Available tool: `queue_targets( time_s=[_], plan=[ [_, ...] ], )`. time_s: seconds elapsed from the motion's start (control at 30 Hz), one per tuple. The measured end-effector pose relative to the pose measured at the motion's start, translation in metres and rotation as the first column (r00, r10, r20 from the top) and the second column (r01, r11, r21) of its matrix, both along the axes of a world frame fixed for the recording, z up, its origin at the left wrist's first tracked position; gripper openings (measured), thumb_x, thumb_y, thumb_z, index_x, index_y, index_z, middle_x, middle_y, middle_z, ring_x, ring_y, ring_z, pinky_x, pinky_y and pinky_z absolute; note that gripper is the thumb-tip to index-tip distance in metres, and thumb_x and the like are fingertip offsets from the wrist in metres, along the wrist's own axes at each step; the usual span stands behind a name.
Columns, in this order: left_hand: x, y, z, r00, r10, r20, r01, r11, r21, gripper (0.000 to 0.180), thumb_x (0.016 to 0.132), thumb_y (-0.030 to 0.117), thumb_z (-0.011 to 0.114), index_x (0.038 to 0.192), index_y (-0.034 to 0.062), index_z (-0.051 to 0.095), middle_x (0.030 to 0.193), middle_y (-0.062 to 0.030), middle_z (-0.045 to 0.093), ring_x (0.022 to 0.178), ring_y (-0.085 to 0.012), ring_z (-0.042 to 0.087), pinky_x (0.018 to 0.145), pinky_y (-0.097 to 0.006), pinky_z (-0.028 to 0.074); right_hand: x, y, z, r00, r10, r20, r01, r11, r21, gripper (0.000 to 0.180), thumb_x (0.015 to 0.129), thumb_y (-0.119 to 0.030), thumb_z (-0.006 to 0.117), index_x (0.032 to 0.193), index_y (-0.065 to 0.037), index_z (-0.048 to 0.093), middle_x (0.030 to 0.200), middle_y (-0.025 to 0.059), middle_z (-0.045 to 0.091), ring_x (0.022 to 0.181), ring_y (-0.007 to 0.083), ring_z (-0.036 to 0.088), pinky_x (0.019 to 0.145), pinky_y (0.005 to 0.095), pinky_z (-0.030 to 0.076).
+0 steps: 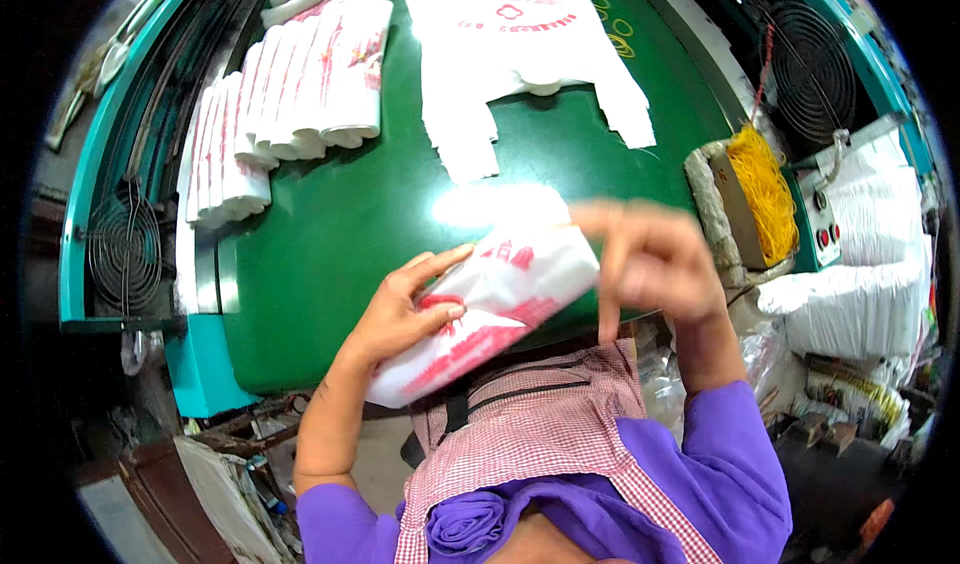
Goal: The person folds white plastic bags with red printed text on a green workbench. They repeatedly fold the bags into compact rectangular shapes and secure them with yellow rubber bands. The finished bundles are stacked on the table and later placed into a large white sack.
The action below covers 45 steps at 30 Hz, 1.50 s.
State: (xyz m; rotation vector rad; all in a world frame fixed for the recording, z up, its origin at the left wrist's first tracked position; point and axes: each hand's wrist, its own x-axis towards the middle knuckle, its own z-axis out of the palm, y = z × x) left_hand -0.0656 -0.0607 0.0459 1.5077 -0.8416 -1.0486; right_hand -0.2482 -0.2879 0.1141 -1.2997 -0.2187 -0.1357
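Observation:
My left hand [412,309] is closed on a folded bundle of white plastic bags [500,299] with red print, fingers over its far side and thumb across its face. The bundle lies tilted in front of my apron, at the near edge of the green tabletop. By its right end, my right hand [655,264] is smeared by motion. Its fingers look spread, one reaching to the bundle's far right corner and one pointing down; I see nothing in them. Flat on the table beyond lies a white vest-shaped plastic bag [515,39] with red print.
Rolled stacks of white bags [315,79] lie at the far left of the green table [330,264]. A box of yellow rubber bands [762,199] stands at the right edge beside a control box with red buttons [822,234]. White bag stacks [855,304] sit farther right. Loose bands [622,39] lie at the back.

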Motion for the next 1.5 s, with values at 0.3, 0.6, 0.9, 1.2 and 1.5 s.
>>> queue_targets(
  time_s=[0.3,0.6,0.9,1.2,1.5],
  plan=[
    [0.026,-0.034,-0.024,0.893,0.412,-0.181,-0.449,0.795,-0.408,0.013,0.089,0.001,0.058,0.099,0.006,0.051,0.102,-0.0036,0.058,0.092,-0.0094,0.055,0.081,-0.024,0.045,0.06,0.041,-0.071,0.907,-0.41,-0.09,0.413,0.911,0.013,0.052,0.082,-0.017,0.07,0.126,0.0,0.048,0.109,0.0105,0.061,0.095,0.0179,0.061,0.081,0.0326,0.051],
    [0.121,-0.077,0.01,0.343,0.677,0.651,-0.141,0.723,-0.677,0.033,0.081,0.016,0.065,0.114,0.011,0.06,0.13,-0.0122,0.052,0.124,-0.0319,0.044,0.102,-0.041,0.036,0.296,-0.055,-0.083,0.78,-0.62,-0.084,0.507,0.705,-0.495,0.064,0.083,-0.036,0.066,0.133,0.0,0.046,0.121,0.0233,0.058,0.094,0.026,0.064,0.078,0.034,0.051],
    [0.224,-0.128,-0.049,-0.166,-0.016,0.986,-0.397,0.916,-0.051,0.043,0.081,0.045,0.063,0.12,0.0272,0.061,0.138,0.0012,0.045,0.131,-0.0307,0.036,0.104,-0.059,0.023,0.241,-0.146,-0.069,0.792,-0.506,0.34,0.187,-0.329,-0.926,0.044,0.074,-0.028,0.07,0.111,-0.005,0.064,0.111,0.0191,0.063,0.098,0.0318,0.063,0.088,0.0403,0.048],
    [0.174,-0.11,-0.048,0.088,0.23,0.969,-0.246,0.948,-0.203,0.049,0.087,0.037,0.06,0.131,0.0195,0.052,0.146,-0.0101,0.036,0.139,-0.0373,0.023,0.106,-0.064,0.016,0.155,-0.125,-0.062,0.917,-0.397,0.046,0.1,0.116,-0.988,0.032,0.082,-0.031,0.068,0.085,0.0,0.059,0.077,0.0208,0.06,0.076,0.0357,0.06,0.069,0.0448,0.047],
    [0.001,0.003,-0.032,0.193,-0.462,0.865,0.362,0.853,0.375,0.083,0.071,0.056,0.068,0.141,0.0223,0.039,0.151,-0.0148,0.025,0.141,-0.0363,0.018,0.11,-0.062,0.013,0.044,-0.055,-0.084,0.94,-0.225,0.256,0.267,0.019,-0.963,0.063,0.082,-0.039,0.067,0.135,-0.012,0.047,0.14,0.0188,0.04,0.128,0.0357,0.038,0.106,0.045,0.032]
  ],
)
